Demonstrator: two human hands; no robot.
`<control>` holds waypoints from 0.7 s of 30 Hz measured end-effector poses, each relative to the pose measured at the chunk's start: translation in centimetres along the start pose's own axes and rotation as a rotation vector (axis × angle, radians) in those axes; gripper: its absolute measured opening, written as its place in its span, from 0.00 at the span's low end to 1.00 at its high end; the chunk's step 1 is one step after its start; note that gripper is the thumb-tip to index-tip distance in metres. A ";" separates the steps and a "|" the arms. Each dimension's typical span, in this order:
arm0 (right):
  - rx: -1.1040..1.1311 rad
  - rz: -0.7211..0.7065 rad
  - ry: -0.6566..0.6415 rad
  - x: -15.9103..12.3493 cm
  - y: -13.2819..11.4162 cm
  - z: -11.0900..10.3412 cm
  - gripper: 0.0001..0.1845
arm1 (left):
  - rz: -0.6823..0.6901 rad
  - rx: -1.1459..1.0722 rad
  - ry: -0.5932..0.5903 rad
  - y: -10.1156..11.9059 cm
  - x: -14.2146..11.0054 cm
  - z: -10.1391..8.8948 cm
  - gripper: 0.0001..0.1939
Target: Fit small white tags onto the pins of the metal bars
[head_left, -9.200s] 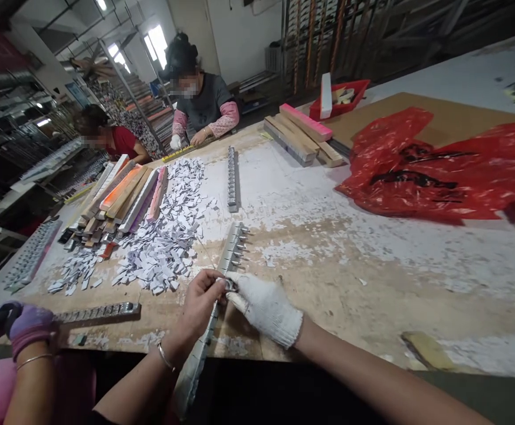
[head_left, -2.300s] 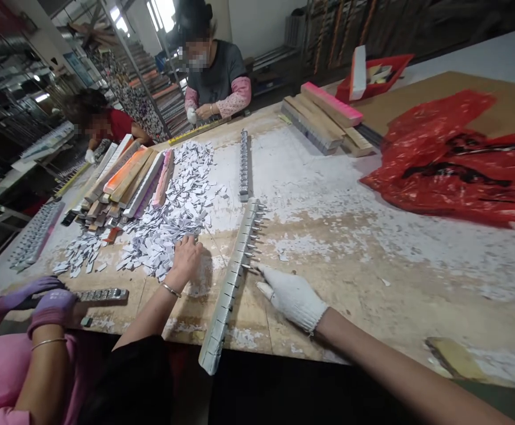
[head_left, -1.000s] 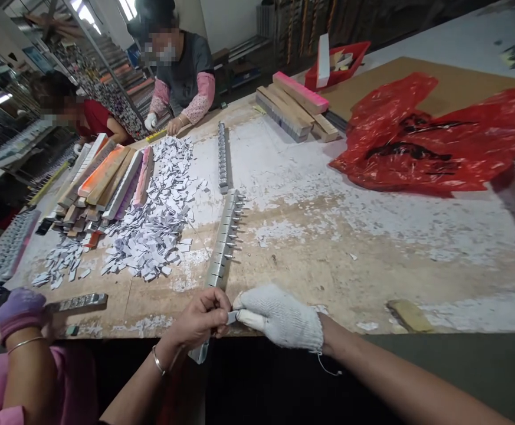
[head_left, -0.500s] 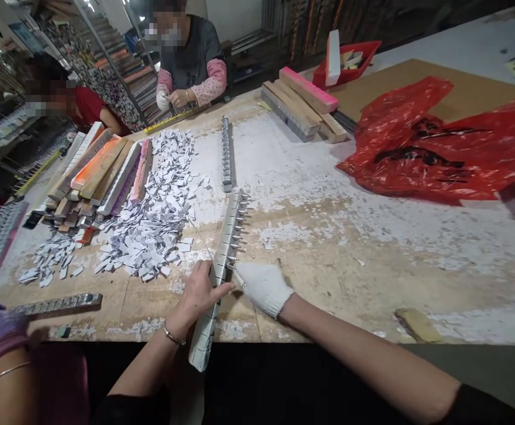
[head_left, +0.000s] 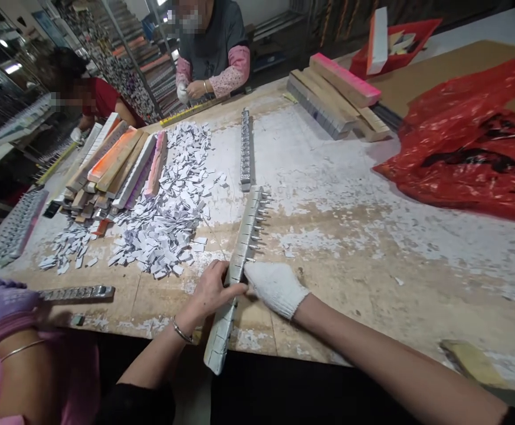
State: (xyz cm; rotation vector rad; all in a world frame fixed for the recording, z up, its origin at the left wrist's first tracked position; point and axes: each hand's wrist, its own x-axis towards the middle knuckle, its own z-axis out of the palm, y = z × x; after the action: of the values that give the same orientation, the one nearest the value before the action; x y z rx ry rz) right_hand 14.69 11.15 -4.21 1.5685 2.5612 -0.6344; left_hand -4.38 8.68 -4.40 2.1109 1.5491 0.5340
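A long pale wooden strip (head_left: 240,254) lies lengthwise on the worn table (head_left: 350,248), with several small metal pins sticking out of its right side along the far half. My bare left hand (head_left: 210,290) rests on the strip's near part, fingers spread and thumb laid across it. My right hand (head_left: 275,284), in a white knit glove, is bunched against the strip's right edge just below the last pin. What its fingertips pinch is hidden. A heap of small white paper tags (head_left: 169,206) lies left of the strip.
A second studded strip (head_left: 245,149) lies beyond. Stacked wooden bars (head_left: 115,165) sit at left, more bars (head_left: 337,100) and a red plastic bag (head_left: 469,141) at right. Another person's purple-gloved hand (head_left: 7,307) holds a strip at near left. Two people work across the table.
A second ago both hands pinched a small piece together at the table's near edge. They have since moved forward onto the strip; the left hand flattened on it, the right closed against its pin side.
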 end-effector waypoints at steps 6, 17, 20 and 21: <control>-0.021 0.051 0.158 -2.5 2.4 0.3 0.24 | -0.070 0.379 0.101 -3.6 5.5 -4.4 0.16; 0.491 -0.027 0.398 -6.2 1.4 0.7 0.24 | 0.062 0.016 0.033 2.1 4.0 -5.8 0.07; 0.630 -0.141 0.383 -6.7 0.2 -0.1 0.23 | -0.030 -0.437 -0.068 5.5 -0.1 -3.5 0.08; 0.595 -0.158 0.344 -6.9 -0.1 -0.2 0.18 | -0.057 -0.502 -0.080 6.4 -1.2 -2.9 0.09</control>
State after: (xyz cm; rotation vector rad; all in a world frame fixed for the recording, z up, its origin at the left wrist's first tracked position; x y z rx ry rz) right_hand 17.88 5.42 -2.12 1.7636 2.9455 -1.3554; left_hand -1.43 6.26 1.64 1.6797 1.2644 0.7216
